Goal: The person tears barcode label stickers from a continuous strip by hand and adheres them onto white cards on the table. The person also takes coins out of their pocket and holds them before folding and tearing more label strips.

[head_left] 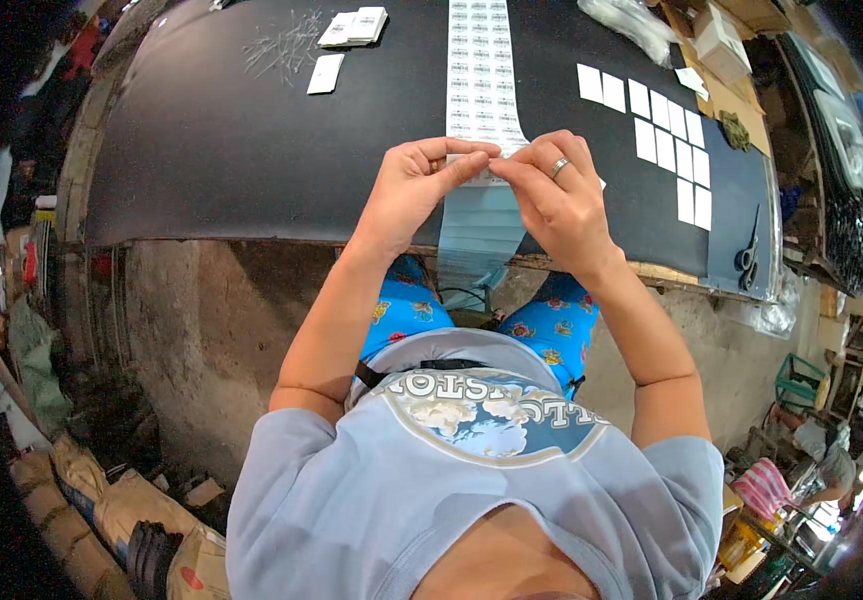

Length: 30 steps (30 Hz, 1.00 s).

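A long strip of printed barcode stickers [481, 70] runs down the black table toward me. Its bluish see-through backing [481, 225] hangs over the front edge. Above the strip's near end, my left hand [421, 185] and my right hand [558, 195] meet at the fingertips. Both are closed in a pinch, thumb against forefinger. Whatever lies between the fingertips is too small to make out. A ring sits on one right finger. White cards [658, 148] lie in rows to the right of my right hand.
Stacked white cards [354, 27] and a smaller pile [325, 74] lie at the back left, beside loose thin strings [284, 47]. Black scissors [747, 252] rest near the right edge. Clear plastic [631, 25] and a white box [721, 45] stand at the back right.
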Each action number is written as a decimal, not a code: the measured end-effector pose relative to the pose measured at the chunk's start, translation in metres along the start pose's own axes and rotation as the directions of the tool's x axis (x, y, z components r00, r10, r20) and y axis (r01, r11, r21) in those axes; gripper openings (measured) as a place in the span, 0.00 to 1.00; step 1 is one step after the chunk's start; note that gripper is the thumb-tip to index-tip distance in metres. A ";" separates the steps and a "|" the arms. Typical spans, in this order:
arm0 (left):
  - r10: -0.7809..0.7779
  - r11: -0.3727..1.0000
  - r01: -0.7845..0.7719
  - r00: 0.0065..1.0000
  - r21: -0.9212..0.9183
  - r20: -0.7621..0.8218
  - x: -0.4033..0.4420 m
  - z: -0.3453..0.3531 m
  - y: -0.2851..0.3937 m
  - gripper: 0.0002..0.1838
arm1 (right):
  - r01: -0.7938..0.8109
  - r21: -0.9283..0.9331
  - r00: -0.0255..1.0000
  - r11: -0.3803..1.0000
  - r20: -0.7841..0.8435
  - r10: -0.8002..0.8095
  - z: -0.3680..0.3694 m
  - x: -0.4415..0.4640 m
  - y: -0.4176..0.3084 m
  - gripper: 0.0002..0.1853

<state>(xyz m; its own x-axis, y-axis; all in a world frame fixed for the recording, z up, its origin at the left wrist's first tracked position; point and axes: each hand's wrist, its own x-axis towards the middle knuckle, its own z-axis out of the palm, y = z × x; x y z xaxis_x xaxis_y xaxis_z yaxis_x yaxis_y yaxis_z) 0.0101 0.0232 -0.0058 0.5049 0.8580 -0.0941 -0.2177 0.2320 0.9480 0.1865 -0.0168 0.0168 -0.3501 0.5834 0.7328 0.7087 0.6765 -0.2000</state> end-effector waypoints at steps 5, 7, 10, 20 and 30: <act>0.012 0.999 -0.012 1.000 0.041 0.003 0.000 -0.002 -0.001 0.12 | -0.016 0.017 1.000 1.000 0.024 0.015 0.001 -0.002 0.001 0.13; -0.032 0.999 0.032 0.999 0.024 -0.009 0.000 -0.002 -0.001 0.12 | -0.026 0.003 0.998 1.000 0.064 0.026 0.000 -0.003 0.000 0.14; -0.075 0.997 0.075 0.997 0.007 -0.021 -0.001 -0.003 0.000 0.12 | 0.005 -0.017 0.999 1.000 0.045 -0.004 0.001 -0.005 0.001 0.14; -0.091 0.996 0.091 0.992 -0.009 -0.091 -0.002 -0.003 0.000 0.13 | 0.139 -0.089 0.990 0.986 0.012 -0.139 -0.001 -0.018 -0.003 0.18; -0.124 0.987 0.137 0.981 0.084 -0.152 -0.004 -0.004 0.002 0.15 | 0.042 -0.020 0.995 0.999 0.096 -0.040 -0.029 -0.021 -0.001 0.16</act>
<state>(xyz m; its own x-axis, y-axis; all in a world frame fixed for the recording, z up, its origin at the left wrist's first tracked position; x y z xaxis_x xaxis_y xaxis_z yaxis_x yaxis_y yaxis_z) 0.0043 0.0227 -0.0046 0.3947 0.8825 -0.2558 -0.0756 0.3086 0.9482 0.2109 -0.0425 0.0208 -0.4351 0.5967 0.6742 0.7059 0.6909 -0.1560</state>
